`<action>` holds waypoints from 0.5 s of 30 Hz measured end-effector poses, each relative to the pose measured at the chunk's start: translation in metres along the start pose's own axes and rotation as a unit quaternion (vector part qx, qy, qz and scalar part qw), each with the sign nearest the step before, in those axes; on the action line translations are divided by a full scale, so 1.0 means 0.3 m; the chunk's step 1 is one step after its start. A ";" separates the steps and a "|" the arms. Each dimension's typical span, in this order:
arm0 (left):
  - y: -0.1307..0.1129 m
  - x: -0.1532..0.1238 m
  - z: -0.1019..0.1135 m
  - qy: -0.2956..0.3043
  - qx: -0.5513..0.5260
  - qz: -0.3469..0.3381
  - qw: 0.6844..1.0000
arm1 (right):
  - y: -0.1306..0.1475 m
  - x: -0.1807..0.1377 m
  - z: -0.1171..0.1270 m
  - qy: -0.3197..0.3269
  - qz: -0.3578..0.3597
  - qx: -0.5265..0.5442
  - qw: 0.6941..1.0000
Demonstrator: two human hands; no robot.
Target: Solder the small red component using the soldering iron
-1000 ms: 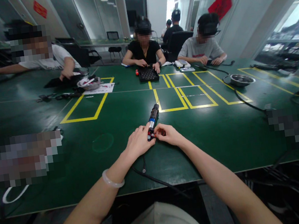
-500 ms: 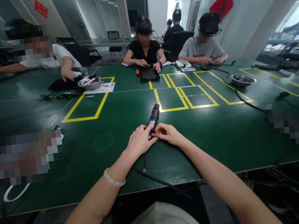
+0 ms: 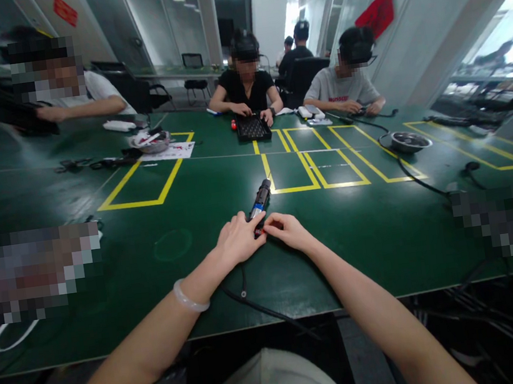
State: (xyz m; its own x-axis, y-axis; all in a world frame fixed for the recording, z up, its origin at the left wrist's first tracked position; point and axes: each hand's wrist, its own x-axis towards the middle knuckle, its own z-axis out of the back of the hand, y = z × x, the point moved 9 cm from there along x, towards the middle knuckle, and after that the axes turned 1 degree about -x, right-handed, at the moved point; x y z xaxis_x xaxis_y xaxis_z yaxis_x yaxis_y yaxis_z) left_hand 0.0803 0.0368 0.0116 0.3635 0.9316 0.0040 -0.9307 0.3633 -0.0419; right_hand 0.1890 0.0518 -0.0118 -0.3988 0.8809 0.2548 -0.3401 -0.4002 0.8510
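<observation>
A slim black device with a blue and pale band lies slanted on the green table, its tip pointing away from me. My left hand grips its near part, thumb over the top and the other fingers curled against its left side. At the near end a small red part shows between my hands. There my right hand pinches, thumb against forefinger; what lies between those fingertips is too small to make out. A black cable runs below my left hand toward the table's front edge.
Yellow tape rectangles mark the table. Across it sit several people, one with a black tray. A bowl of small items stands left, a metal bowl right, beside a black cable. Blurred patches cover things at both sides.
My hands stay at the device's near end, the right pinch slightly shifted, with more red showing. The person at far left has lifted a black item off the table. The view has turned a little.
</observation>
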 end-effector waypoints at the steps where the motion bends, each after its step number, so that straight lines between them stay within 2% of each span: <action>1: 0.001 0.004 0.001 0.005 0.001 -0.003 1.000 | -0.002 0.000 0.002 -0.002 0.000 -0.003 1.000; 6: 0.016 0.017 0.004 0.010 0.013 -0.021 1.000 | -0.018 0.003 0.015 -0.012 -0.001 -0.011 1.000; 9: 0.061 0.010 0.004 0.013 0.022 -0.011 1.000 | -0.020 0.002 0.020 -0.012 -0.004 -0.015 1.000; 12: 0.152 -0.010 0.006 0.026 0.022 0.023 0.999 | -0.020 0.000 0.018 -0.008 -0.010 -0.024 1.000; 15: 0.280 -0.039 0.007 0.047 0.021 0.071 0.996 | -0.022 -0.002 0.016 -0.008 -0.014 -0.024 1.000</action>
State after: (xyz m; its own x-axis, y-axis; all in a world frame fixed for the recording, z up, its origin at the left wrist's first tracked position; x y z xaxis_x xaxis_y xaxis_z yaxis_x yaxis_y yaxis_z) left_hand -0.0023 0.0566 0.0101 0.2293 0.9690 -0.0917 -0.9730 0.2308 0.0067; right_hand 0.1956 0.0551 -0.0155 -0.3744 0.8960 0.2387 -0.3922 -0.3863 0.8348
